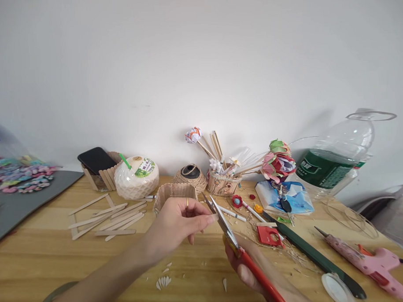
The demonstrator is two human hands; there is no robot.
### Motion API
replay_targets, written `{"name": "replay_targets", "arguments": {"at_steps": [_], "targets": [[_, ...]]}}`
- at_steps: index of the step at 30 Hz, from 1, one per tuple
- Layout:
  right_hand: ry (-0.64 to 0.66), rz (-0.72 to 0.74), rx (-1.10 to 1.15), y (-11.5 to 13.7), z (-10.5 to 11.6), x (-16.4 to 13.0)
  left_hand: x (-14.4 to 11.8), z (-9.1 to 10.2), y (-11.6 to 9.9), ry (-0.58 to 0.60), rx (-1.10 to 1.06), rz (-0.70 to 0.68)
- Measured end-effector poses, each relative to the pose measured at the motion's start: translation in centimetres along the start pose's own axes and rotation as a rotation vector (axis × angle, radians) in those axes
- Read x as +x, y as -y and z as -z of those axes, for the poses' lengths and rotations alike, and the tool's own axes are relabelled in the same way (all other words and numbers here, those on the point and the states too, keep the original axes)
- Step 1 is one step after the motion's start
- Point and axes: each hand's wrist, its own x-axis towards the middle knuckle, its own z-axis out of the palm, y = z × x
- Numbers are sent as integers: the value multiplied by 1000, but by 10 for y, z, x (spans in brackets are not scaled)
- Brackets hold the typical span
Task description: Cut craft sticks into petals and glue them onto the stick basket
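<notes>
midway over the table's [43, 258] near edge: left hand [177, 222] pinching a small pale piece [214, 217] into open scissors [229, 231], blades slanting up-left from gripping right hand [247, 268].

No wording can be read with certainty. The coconut [136, 183] near the desk's back edge carries a white-and-green sticker with print too small to read. The plastic bottle [334, 157] lying toward the back right corner has a green label with blurred white lettering.
</notes>
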Motion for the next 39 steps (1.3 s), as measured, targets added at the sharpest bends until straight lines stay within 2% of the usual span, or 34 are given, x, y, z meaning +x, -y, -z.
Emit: {"name": "replay_targets", "arguments": {"at_steps": [3,9,15,20,25,33,39], "targets": [[47,-10,2,-2,1,-3,1,3,0,4,38,-7],[49,-48,26,0,0,-1,2,6,0,-11,58,3],[82,-65,41,9,-1,1,3,9,2,-22,19,-27],[59,-72,25,6,-1,0,5,9,2,-49,0,-25],[91,-105,30,4,0,2,5,7,0,-69,-65,-31],[109,-44,23,-1,0,3,4,7,-2,-99,-163,-24],[69,4,7,-15,-3,9,4,12,-7,-86,-212,0]]}}
